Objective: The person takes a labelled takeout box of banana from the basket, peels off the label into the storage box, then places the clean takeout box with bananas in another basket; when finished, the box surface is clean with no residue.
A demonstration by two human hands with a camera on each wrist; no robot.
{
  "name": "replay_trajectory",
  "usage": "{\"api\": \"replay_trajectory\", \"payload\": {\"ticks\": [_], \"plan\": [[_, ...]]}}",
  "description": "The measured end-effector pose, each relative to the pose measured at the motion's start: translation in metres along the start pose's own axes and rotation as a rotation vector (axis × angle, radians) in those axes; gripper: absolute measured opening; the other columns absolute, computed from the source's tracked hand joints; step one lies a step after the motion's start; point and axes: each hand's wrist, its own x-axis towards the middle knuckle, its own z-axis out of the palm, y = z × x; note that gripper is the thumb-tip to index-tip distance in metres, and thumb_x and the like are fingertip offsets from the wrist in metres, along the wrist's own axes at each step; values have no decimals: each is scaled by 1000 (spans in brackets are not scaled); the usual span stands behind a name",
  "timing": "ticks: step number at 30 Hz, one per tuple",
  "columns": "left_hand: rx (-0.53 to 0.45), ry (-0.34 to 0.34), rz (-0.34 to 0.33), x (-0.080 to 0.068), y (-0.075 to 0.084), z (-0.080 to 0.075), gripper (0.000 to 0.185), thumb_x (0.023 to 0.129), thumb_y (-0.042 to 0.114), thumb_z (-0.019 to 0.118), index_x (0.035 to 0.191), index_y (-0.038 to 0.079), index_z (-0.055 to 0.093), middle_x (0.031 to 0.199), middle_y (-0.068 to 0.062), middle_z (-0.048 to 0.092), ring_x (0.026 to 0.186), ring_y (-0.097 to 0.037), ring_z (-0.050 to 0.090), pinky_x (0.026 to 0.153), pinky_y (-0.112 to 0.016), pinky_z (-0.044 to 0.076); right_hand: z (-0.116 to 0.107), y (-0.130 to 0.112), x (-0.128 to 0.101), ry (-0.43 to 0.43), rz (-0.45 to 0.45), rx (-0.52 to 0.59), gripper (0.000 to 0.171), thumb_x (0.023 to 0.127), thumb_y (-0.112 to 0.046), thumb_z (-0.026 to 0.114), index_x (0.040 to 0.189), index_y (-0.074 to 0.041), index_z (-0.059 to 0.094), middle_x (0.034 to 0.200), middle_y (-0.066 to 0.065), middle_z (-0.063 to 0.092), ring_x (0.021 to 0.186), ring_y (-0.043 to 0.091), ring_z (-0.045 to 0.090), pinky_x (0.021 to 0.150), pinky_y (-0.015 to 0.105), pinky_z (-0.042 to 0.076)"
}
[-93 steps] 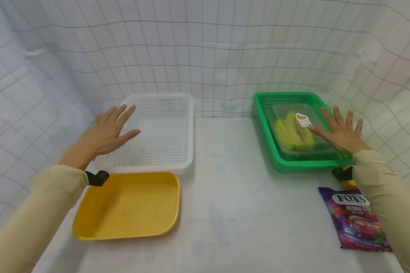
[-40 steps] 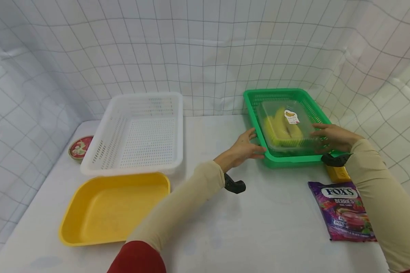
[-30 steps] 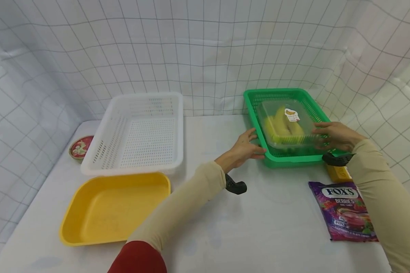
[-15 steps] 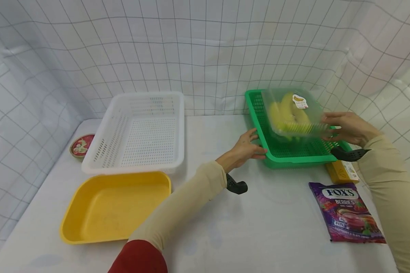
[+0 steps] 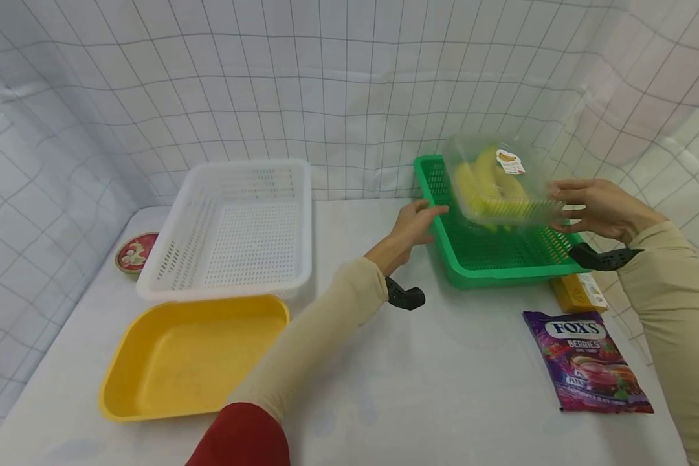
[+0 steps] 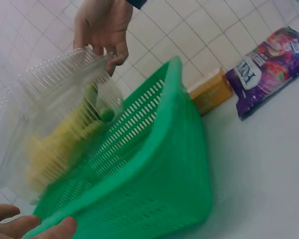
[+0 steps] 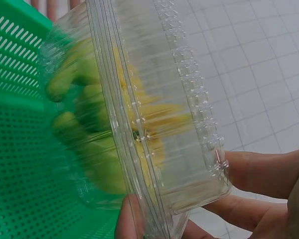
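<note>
A clear plastic box of yellow bananas (image 5: 495, 188) hangs tilted above the green basket (image 5: 501, 272). My right hand (image 5: 588, 210) grips the box by its right end, thumb under and fingers (image 7: 259, 174) behind it. The box (image 7: 139, 114) shows blurred in the right wrist view, over the green basket (image 7: 15, 149). My left hand (image 5: 413, 223) is by the basket's left rim, fingers straight and pointing at the box, holding nothing. In the left wrist view my left fingertips (image 6: 25, 226) lie at the rim of the basket (image 6: 154, 184), below the box (image 6: 55, 134).
A white perforated basket (image 5: 250, 239) stands at the back left, with a yellow tray (image 5: 192, 356) in front of it and a small red round tin (image 5: 135, 251) beside it. A purple candy bag (image 5: 588, 362) and a small yellow box (image 5: 576, 292) lie right of the green basket.
My right hand has lifted the banana box up out of the green basket. My left hand has come off the basket's front corner and moved up along its left rim.
</note>
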Motion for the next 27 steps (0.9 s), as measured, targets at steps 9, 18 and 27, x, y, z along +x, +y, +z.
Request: {"api": "replay_trajectory", "payload": {"ticks": [9,18,27], "plan": [[-4,1,94,-4,35,10,85,75,47,67,143,17,24,145,-1,27,125,-20,42,88,-31,49,22,-15,-4,-2,-50,-61,69,94,-34,42,146,-9,4,124,-3,33,96,6,55,83,34,51],[-33,17,60,-16,42,-19,65,76,34,71,130,9,43,136,-2,37,117,-18,49,76,-26,54,53,-23,-3,-9,-106,-13,72,93,-35,45,145,-4,6,133,4,29,96,5,56,83,33,52],[-39,26,54,-44,47,-51,67,77,29,71,132,6,40,137,-3,34,120,-26,44,75,-27,54,92,-29,-6,12,-150,226,65,88,-28,56,142,-6,27,126,3,38,97,14,55,87,43,50]]}}
